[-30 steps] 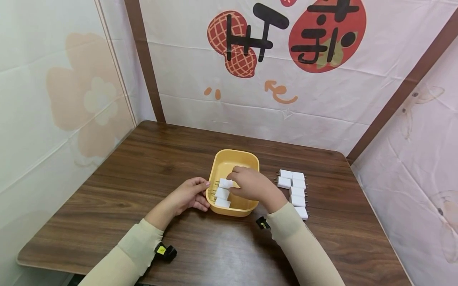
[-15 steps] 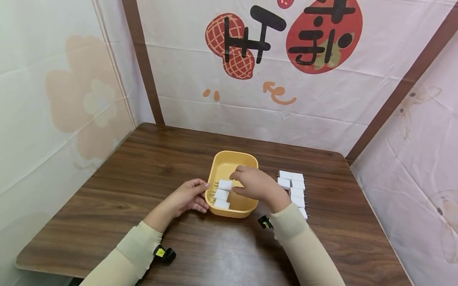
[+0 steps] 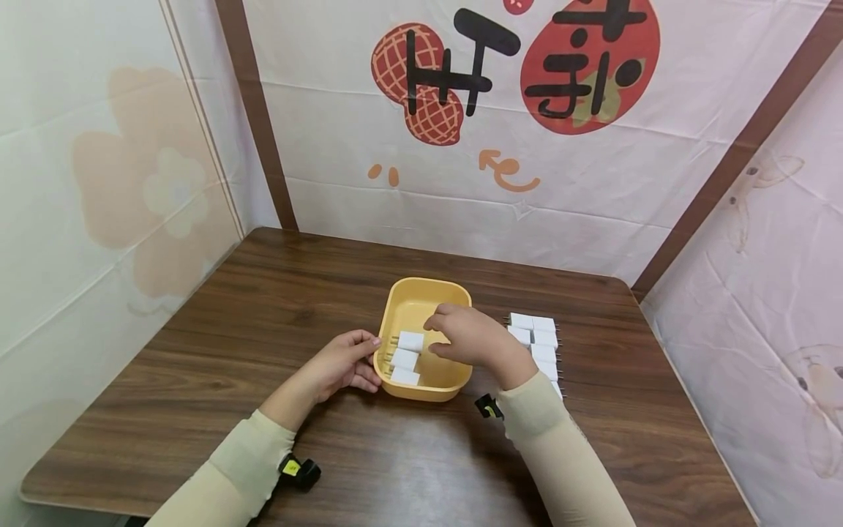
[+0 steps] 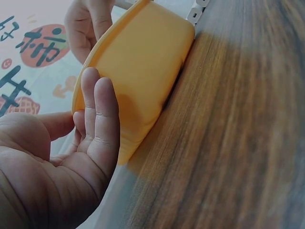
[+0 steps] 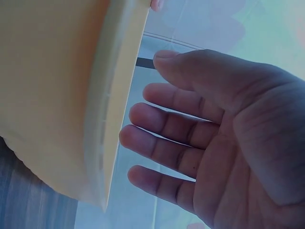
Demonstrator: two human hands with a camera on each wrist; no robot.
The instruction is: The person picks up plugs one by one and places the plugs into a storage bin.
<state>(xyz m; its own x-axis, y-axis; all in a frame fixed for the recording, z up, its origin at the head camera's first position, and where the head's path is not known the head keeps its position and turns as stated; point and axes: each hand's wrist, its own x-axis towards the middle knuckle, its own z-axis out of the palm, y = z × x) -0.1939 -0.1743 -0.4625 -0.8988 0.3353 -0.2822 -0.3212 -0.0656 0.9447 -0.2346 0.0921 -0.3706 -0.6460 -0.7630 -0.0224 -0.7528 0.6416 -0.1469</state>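
Note:
A yellow plastic container [image 3: 421, 394] stands on the table. Three white plug adapters [image 3: 404, 360] lie in a column along its left inner side, metal prongs pointing left. At the container's left wall, my left hand [image 3: 345, 364] pinches the rim between thumb and finger; in the left wrist view two other fingers [image 4: 106, 107] extend along the outer wall. Over the container's right half hovers my right hand [image 3: 470, 337], fingers parted and slightly bent. Nothing is between its thumb [image 5: 190, 69] and fingers in the right wrist view.
More white plug adapters [image 3: 544, 338] lie in two uneven columns on the table to the right of the container, partly behind my right wrist. The dark wooden table [image 3: 296, 285] is bordered by printed fabric walls [image 3: 395, 205] behind and at the sides.
My right hand has drawn slightly right, away from the top adapter in the container. The left hand keeps its place at the rim. The whole view has shifted a little.

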